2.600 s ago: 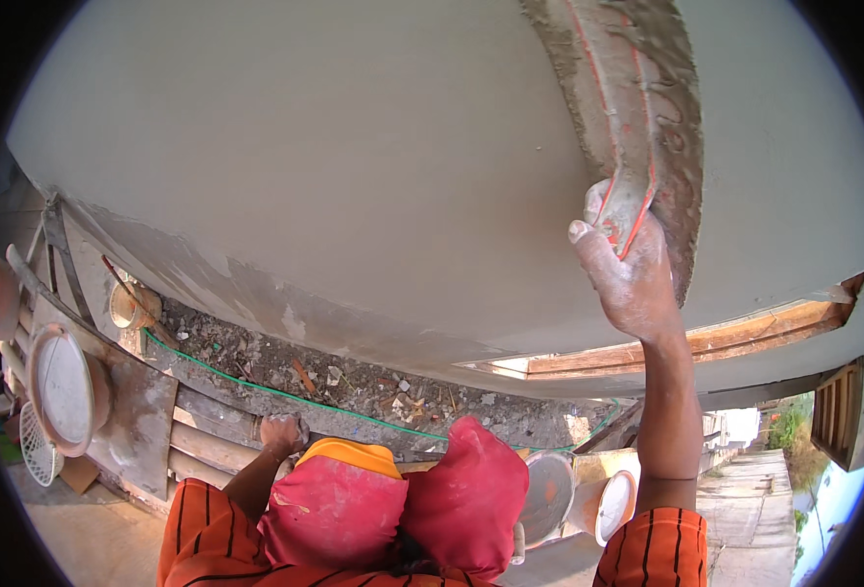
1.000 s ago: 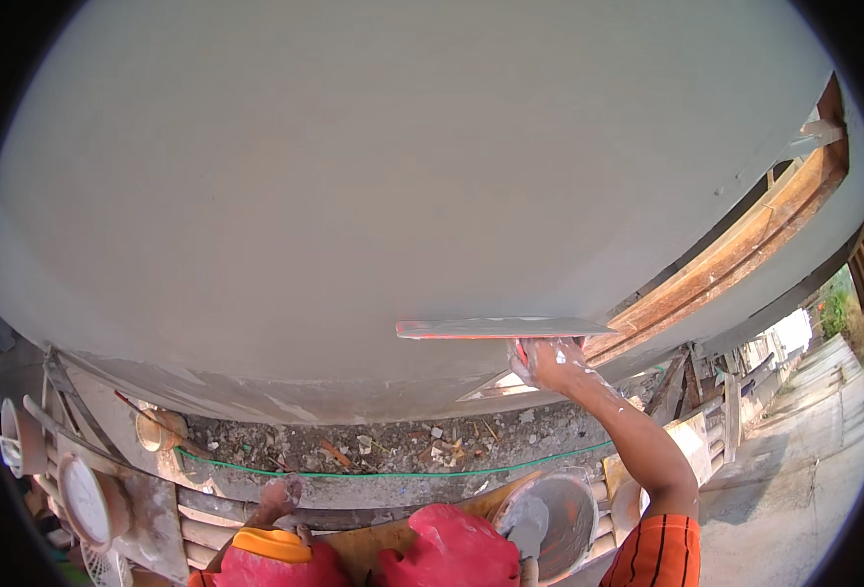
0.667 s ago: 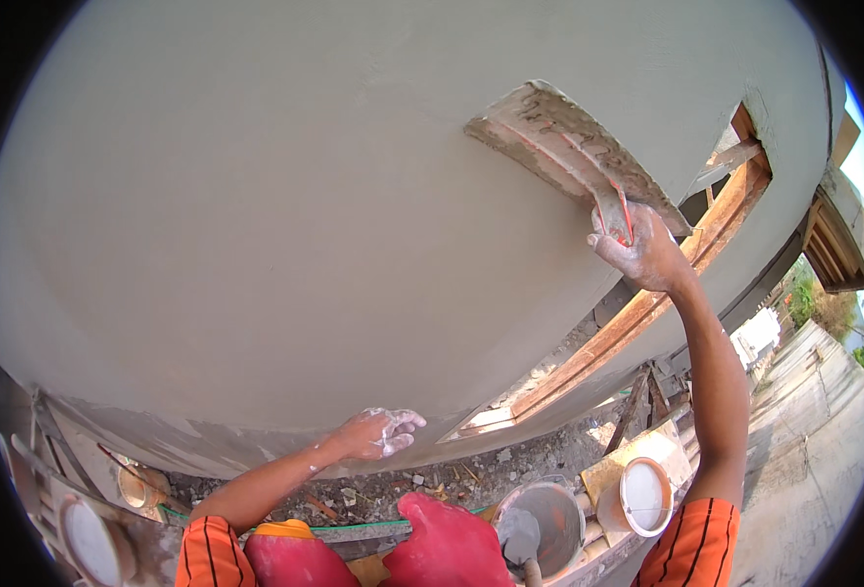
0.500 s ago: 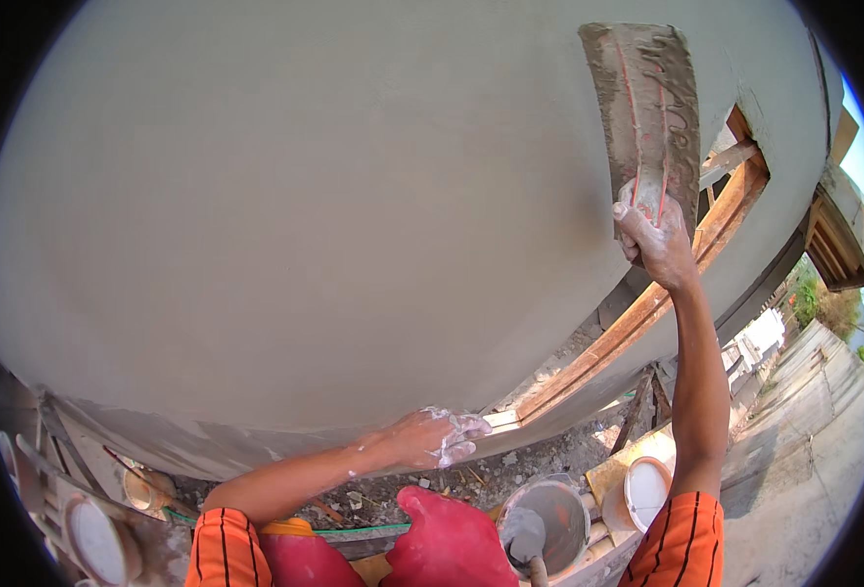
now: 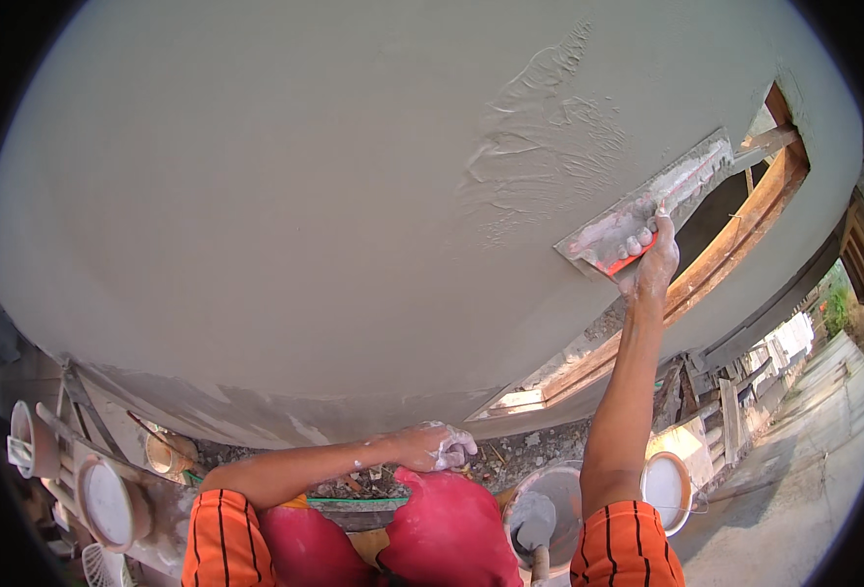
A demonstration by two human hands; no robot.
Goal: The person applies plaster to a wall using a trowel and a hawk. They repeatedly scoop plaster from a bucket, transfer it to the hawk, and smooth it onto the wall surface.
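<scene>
My right hand is closed around the red-edged handle of a wide, plaster-smeared trowel, which lies diagonally on the grey plastered wall beside a timber-framed opening. Above and left of the blade is a rippled patch of wet plaster. My left hand is low, near the wall's bottom edge and just above my red-clothed legs, its white-smeared fingers curled with nothing visible in them.
A bucket with a grey tool stands below, beside a pale-topped bucket. More containers stand at the left among planks and poles. A rubble strip runs along the wall's base. A sloping concrete surface lies at the right.
The trowel has swung from upright to diagonal and moved downward, and a rippled plaster patch now shows where the wall was smooth. My left hand's fingers look more curled.
</scene>
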